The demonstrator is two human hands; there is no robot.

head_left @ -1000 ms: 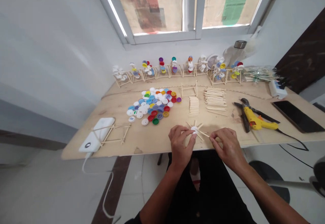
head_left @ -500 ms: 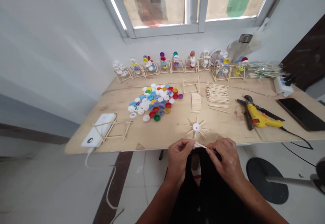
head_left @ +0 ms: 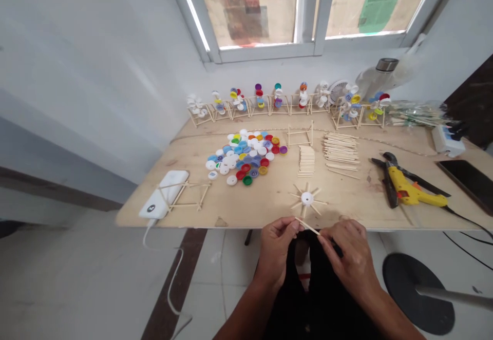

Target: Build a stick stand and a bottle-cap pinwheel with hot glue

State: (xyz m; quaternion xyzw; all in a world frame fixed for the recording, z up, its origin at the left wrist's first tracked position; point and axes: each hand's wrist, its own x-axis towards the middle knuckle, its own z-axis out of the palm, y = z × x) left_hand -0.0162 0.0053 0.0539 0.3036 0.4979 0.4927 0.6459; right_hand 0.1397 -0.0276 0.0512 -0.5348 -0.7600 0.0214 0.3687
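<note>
A thin wooden stick (head_left: 309,227) spans the gap between my two hands at the table's front edge. My left hand (head_left: 278,242) pinches one end between thumb and fingers. At the other end, my right hand (head_left: 348,247) is closed around the stick; something dark shows partly under its fingers, too hidden to name. Just beyond the hands, a white bottle cap (head_left: 307,199) with sticks radiating from it like spokes lies flat on the table. Behind it are a stack of short sticks (head_left: 306,161) and a pile of longer sticks (head_left: 340,152).
Loose coloured bottle caps (head_left: 246,156) lie left of the sticks. A yellow glue gun (head_left: 416,194) rests at right by black-handled pliers (head_left: 390,186) and a phone (head_left: 468,183). A stick frame (head_left: 188,196) touches a white power bank (head_left: 165,193). Cap wheels on stick frames (head_left: 278,98) line the wall.
The whole view has shifted, so the table's things appear farther right and slightly lower. Both hands keep hold of the stick, which stays in nearly the same place before the spoked cap.
</note>
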